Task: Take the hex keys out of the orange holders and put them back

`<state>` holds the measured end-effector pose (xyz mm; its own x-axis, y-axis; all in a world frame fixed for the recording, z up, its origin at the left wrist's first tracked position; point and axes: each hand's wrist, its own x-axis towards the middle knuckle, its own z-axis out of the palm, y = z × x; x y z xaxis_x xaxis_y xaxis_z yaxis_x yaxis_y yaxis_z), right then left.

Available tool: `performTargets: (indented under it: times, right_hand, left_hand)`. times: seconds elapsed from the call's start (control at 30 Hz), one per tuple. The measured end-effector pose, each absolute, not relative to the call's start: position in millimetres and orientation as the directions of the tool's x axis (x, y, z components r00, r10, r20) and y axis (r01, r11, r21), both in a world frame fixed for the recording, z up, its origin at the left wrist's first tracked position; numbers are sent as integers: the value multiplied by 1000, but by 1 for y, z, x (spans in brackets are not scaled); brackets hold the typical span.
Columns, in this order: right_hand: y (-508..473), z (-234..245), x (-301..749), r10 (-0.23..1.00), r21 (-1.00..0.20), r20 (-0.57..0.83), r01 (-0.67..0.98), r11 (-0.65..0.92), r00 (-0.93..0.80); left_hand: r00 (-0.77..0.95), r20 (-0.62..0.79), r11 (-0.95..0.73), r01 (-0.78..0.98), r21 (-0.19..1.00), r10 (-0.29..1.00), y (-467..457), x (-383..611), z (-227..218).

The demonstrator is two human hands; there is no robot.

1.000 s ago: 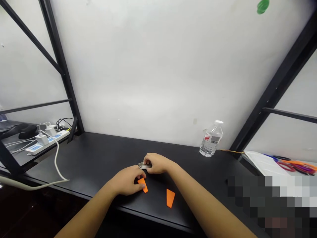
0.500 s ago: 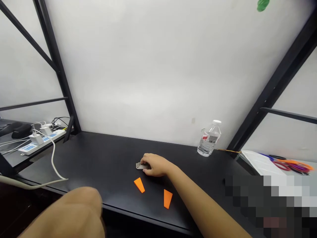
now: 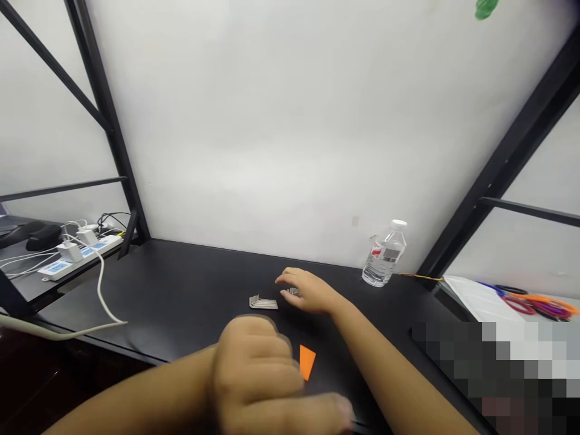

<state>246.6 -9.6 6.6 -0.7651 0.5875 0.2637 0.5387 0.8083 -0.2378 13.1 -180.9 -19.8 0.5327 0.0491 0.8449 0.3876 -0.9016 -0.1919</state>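
Note:
My right hand rests low over the black desk, its thumb and fingers apart. Small grey metal pieces, partly covered, show between its thumb and fingers; I cannot tell their kind. Just left of that hand lies a nested row of L-shaped hex keys, touched by neither hand. My left hand is in front, smeared by motion, its fingers curled and its thumb pointing right. Whatever it may hold is hidden. Beside its knuckles, a flat orange tapered piece lies on the desk.
A clear water bottle stands near the wall at the right. White power strip and cables occupy the left. Dark metal frame posts rise beside the desk. Coloured loops lie far right, above a pixelated patch.
My right hand has moved right, off the hex keys, and its fingers have opened. My left hand has swung in from the lower left, and the left orange piece is out of sight.

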Motion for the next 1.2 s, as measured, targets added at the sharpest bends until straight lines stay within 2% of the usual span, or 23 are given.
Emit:
performTargets:
  times: [0.03, 0.07, 0.13, 0.2, 0.27, 0.33, 0.5, 0.57, 0.67, 0.83, 1.07, 1.2]
  right_hand:
    - [-7, 5, 257, 612, -251, 286, 558, 791, -738]
    - [-4, 3, 267, 641, -267, 306, 583, 767, -704]
    - [0, -5, 285, 712, -296, 311, 647, 702, -630]
    - [2, -13, 298, 776, -327, 264, 704, 631, -573]
    - [2, -19, 304, 794, -352, 188, 715, 604, -579]
    - [1, -23, 305, 780, -368, 123, 701, 611, -614]
    - [4, -25, 298, 766, -355, 99, 697, 623, -635]
    - [4, -26, 296, 761, -353, 109, 690, 631, -640]
    - [5, -28, 297, 763, -381, 123, 680, 627, -635]
    - [7, -32, 306, 818, -444, 168, 699, 561, -550]
    - [15, -37, 312, 848, -412, 132, 750, 517, -513]
    - [13, -36, 310, 854, -418, 133, 753, 508, -503]
  left_hand:
    - [527, 850, -916, 334, -223, -15, -153, 29, 1]
    - [521, 854, -916, 351, -194, 19, -126, 40, 14]
    - [460, 847, -862, 507, -5, 266, -79, 45, 19]
    - [358, 788, -738, 653, 173, 501, -45, 34, 3]
    - [274, 703, -611, 740, 281, 656, -22, 16, -19]
    - [322, 589, -584, 742, 329, 741, -9, -2, -36]
    - [382, 425, -564, 664, 491, 821, -1, -24, -46]
    - [447, 352, -569, 651, 502, 822, -2, -23, -46]
    - [565, 277, -625, 638, 450, 777, -4, -15, -46]
    - [561, 270, -621, 673, 402, 782, -9, -11, -42]
    - [492, 271, -560, 693, 454, 827, -7, -18, -40]
    - [538, 252, -591, 675, 442, 804, -10, -16, -36]
